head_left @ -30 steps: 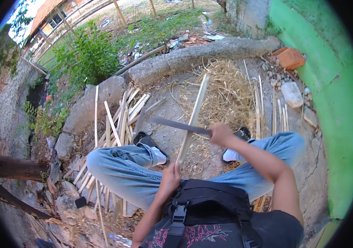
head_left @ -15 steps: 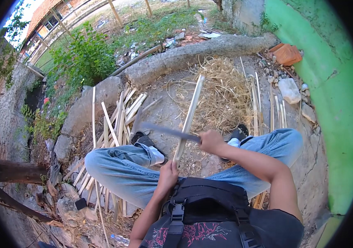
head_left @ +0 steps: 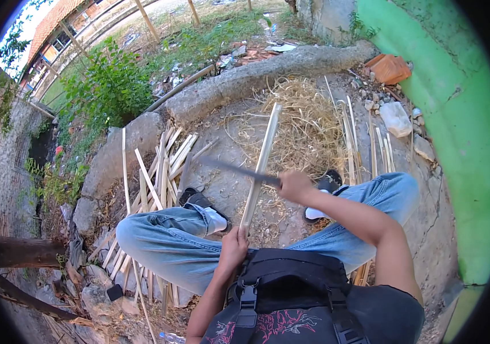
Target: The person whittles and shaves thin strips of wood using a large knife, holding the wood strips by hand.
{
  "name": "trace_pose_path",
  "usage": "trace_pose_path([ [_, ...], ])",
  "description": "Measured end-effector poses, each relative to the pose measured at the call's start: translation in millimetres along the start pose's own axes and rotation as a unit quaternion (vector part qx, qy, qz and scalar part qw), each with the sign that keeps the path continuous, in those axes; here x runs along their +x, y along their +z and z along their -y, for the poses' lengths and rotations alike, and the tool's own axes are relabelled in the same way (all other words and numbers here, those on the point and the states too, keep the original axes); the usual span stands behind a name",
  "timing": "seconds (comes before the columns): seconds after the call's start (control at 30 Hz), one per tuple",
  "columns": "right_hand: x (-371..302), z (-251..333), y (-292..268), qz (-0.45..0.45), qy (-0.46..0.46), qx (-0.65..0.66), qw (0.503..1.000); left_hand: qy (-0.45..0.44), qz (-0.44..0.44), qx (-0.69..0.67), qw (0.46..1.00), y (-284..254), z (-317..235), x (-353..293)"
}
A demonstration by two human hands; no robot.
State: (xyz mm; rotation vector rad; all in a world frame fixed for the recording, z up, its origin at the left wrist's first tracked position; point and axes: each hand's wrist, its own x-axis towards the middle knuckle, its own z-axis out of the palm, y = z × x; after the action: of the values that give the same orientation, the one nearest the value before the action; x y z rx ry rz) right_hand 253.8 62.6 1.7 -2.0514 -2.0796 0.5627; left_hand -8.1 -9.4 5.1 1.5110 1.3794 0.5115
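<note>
Wrapped round the near end of a long pale bamboo strip (head_left: 260, 172), my left hand (head_left: 234, 245) holds it by my lap. The strip slants up and away between my knees. My right hand (head_left: 295, 187) is closed on the handle of a long dark machete (head_left: 239, 169). Its blade points left and lies across the strip about midway along; whether the edge bites into it, I cannot tell. Past the strip's far end lies a heap of curly bamboo shavings (head_left: 308, 129).
Several split bamboo strips (head_left: 152, 180) lie piled by my left leg, more (head_left: 349, 140) at the right. A low concrete ledge (head_left: 228, 86) curves across the back. A green wall (head_left: 434, 103) bounds the right. An orange bag (head_left: 390, 70) and white bag (head_left: 396, 119) lie near it.
The machete has shifted slightly toward the far end of the bamboo strip, its blade still across it. My left hand keeps its grip. The whole view has moved a little.
</note>
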Motion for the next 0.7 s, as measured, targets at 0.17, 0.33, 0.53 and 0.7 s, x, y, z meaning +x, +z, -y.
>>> trace_pose_path([
  [0.17,53.2,-64.6,-15.2,-0.094,0.141,0.014,0.985,-0.013,0.003,0.007,1.0,-8.4,-12.2,-15.3],
  [0.33,66.4,-179.0,1.0,-0.2,0.4,0.247,0.86,0.054,-0.003,0.039,0.998,-13.0,-29.7,-12.7],
  [0.53,61.0,-107.7,-33.3,-0.141,0.385,0.417,0.811,-0.009,0.005,-0.016,1.0,-19.7,-26.6,-13.9],
  [0.7,47.6,-71.0,-65.5,-0.192,0.285,0.389,0.855,-0.076,0.07,-0.135,0.985,-19.5,-22.1,2.2],
])
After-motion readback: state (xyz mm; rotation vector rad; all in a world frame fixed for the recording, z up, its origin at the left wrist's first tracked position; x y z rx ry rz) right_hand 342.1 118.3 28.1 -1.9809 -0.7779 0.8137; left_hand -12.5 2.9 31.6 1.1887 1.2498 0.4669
